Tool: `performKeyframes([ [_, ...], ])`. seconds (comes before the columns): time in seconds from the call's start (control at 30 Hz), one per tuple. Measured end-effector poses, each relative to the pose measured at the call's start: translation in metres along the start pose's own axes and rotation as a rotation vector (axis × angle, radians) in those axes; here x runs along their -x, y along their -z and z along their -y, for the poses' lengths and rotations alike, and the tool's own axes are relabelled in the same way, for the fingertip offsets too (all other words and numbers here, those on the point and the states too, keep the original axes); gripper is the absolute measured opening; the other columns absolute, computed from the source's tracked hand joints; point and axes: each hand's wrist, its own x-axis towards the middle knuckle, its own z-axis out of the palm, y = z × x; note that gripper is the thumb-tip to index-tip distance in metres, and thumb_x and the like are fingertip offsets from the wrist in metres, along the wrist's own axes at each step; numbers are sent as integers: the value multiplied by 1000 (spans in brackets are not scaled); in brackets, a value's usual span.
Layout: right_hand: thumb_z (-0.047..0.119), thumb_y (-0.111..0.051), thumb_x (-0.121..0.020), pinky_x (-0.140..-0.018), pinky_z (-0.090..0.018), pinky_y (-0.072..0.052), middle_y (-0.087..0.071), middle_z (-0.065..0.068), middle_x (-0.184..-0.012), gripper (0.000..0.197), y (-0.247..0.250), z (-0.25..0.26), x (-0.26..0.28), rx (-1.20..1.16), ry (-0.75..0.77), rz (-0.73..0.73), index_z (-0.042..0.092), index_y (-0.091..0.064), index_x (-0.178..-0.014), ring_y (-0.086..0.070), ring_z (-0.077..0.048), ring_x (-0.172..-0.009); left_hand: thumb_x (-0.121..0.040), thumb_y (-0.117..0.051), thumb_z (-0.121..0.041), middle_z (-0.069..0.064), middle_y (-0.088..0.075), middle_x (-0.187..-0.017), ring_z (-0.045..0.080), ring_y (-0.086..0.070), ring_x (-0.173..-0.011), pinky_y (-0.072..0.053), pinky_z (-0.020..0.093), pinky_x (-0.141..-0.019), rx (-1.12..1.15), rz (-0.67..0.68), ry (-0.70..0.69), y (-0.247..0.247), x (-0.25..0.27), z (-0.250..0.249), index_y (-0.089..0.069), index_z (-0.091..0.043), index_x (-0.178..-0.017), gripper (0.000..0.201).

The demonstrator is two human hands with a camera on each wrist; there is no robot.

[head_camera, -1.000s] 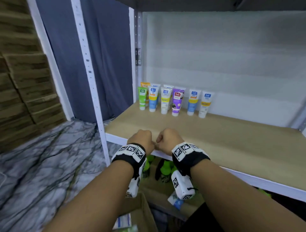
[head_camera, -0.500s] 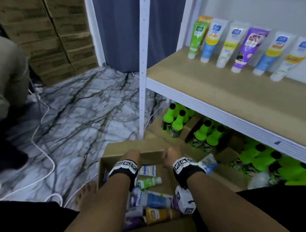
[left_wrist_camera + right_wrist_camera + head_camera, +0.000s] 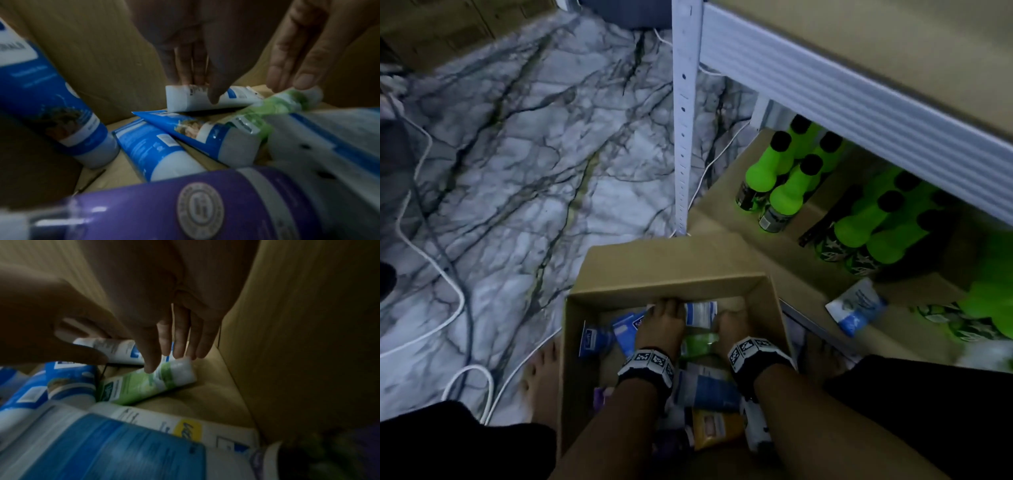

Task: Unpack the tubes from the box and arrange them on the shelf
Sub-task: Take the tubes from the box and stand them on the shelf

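The open cardboard box (image 3: 671,260) stands on the floor and holds several loose tubes: blue, white, green, purple and yellow. My left hand (image 3: 664,308) is inside at the far wall. It pinches the crimped end of a white-and-blue tube (image 3: 193,100), with the thumb in front and the fingers behind. My right hand (image 3: 174,360) reaches in beside it, its straight fingers touching the cap end of a green tube (image 3: 139,386). That green tube (image 3: 698,342) lies between my wrists. The shelf board (image 3: 893,41) shows only at the top right, and no tubes on it are in view.
Green bottles (image 3: 784,178) crowd the lower shelf at right, with a blue-and-white packet (image 3: 856,308) near them. The white shelf post (image 3: 683,120) rises just beyond the box. Cables (image 3: 431,267) run over the marble floor at left. My bare foot (image 3: 541,373) is beside the box.
The view has tipped down from the shelf to the box. Both hands have dropped from shelf height into the box, and the left now pinches the white-and-blue tube.
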Motion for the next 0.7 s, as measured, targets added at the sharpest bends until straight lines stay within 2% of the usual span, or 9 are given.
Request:
performKeyframes([
  [0.07, 12, -60, -88, -86, -37, -54, -66, -12, -105, 16, -5, 4, -4, 31, 24, 1, 11, -69, -101, -64, -29, -100, -72, -41, -3, 14, -66, -89, 34, -64, -77, -56, 43, -66, -22, -56, -19, -8, -10, -2, -73, -1, -91, 37],
  [0.17, 7, -58, -88, -82, -34, -53, -67, -13, -103, 13, -11, 2, -13, 64, 17, 14, 9, -68, -95, -65, -29, -99, -72, -34, -3, 18, -63, -75, 34, -61, -64, -53, 42, -56, -25, -75, -23, -21, -20, -6, -71, 3, -71, 37],
  [0.3, 8, -66, -83, -80, -29, -51, -67, -12, -104, 12, -13, -5, -17, 25, -8, 80, 10, -69, -95, -65, -28, -100, -72, -36, -1, 20, -60, -69, 32, -59, -60, -51, 43, -55, -47, -39, -20, -27, -26, -7, -69, 4, -69, 34],
  [0.4, 11, -66, -84, -85, -28, -50, -66, -11, -113, 23, -15, -12, -17, -44, -26, 104, 11, -69, -106, -63, -28, -104, -70, -35, -4, 22, -60, -65, 34, -60, -58, -52, 43, -54, -82, -41, -24, -30, -24, -6, -69, 5, -67, 35],
  [0.43, 17, -65, -86, -86, -30, -51, -64, -13, -119, 28, -12, -11, -14, -45, -28, 120, 10, -66, -112, -61, -30, -107, -69, -37, -5, 22, -60, -63, 34, -60, -56, -53, 42, -54, -89, -20, -25, -30, -23, -6, -69, 4, -67, 34],
  [0.5, 35, -59, -90, -92, -43, -51, -52, -16, -136, 47, -13, -11, -10, -20, -74, 175, 9, -54, -129, -54, -35, -118, -64, -42, -10, 21, -60, -59, 33, -60, -53, -53, 38, -53, -67, 45, -9, -26, -18, -2, -69, 4, -64, 30],
  [0.57, 38, -53, -94, -98, -50, -47, -41, -17, -146, 58, 2, -10, 6, 4, -94, 217, 9, -38, -142, -47, -38, -126, -61, -42, -11, 18, -58, -53, 31, -58, -46, -50, 34, -47, -7, 47, -3, -20, -16, 0, -69, 2, -59, 30],
  [0.63, 30, -43, -100, -103, -50, -41, -28, -18, -153, 58, 22, -6, 23, 25, -135, 228, 4, -23, -149, -38, -39, -133, -65, -43, -10, 17, -61, -59, 31, -61, -52, -52, 34, -49, -69, 102, 14, 5, -4, 0, -71, 2, -65, 30],
  [0.7, 18, -43, -101, -106, -40, -37, -31, -21, -151, 51, 47, -1, 44, -11, -133, 174, -4, -30, -145, -38, -37, -135, -82, -45, -8, 21, -67, -94, 37, -66, -88, -54, 41, -73, -106, 173, 15, 28, 10, 0, -68, 4, -102, 32],
])
